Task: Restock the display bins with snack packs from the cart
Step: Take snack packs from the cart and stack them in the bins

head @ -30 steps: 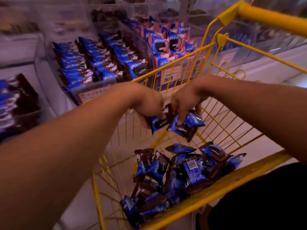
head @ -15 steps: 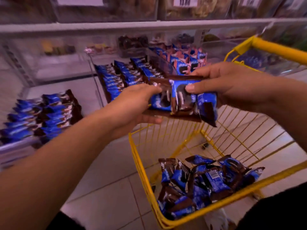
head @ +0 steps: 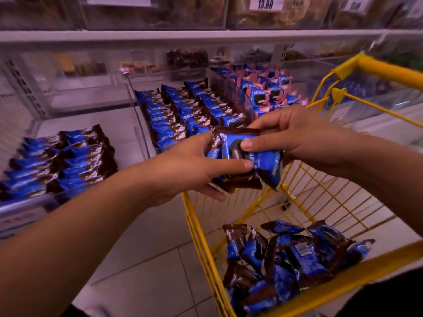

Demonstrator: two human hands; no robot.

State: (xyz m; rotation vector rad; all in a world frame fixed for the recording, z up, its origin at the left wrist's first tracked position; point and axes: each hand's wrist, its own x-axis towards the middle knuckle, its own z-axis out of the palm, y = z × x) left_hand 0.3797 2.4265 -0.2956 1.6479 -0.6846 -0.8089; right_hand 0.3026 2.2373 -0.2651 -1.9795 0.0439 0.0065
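Held packs: a small bundle of blue-and-brown snack packs [head: 242, 161] is held above the far left corner of the cart, at about 12 o'clock from the cart's load; the top wrapper shows a dark round sandwich cookie, and its lettering is too blurred to read.
Left hand: the left hand [head: 194, 165] reaches in from 8 o'clock, palm under the bundle, thumb laid across the top wrapper and fingers curled beneath, gripping the packs.
Right hand: the right hand [head: 297, 136] comes in from 3 o'clock, back of the hand up, thumb pressed on the cookie picture and fingers curled over the far edge, pinching the same bundle.
Cart: the yellow wire cart [head: 320, 202] sits at 5 o'clock, with a loose heap of the same blue-and-brown packs [head: 290, 259] in its near end; one shows a white label panel, unreadable.
Middle bin: a clear display bin [head: 183, 110] at 11 o'clock holds tidy rows of blue-and-brown packs with white script I cannot read.
Left bin: a bin at 9 o'clock [head: 61, 161] holds two rows of like packs.
Pink packs: blue-and-pink cookie packs [head: 267, 92] fill the bin at 12 o'clock.
Price tag: a white tag [head: 265, 4] on the upper shelf reads "13.80".
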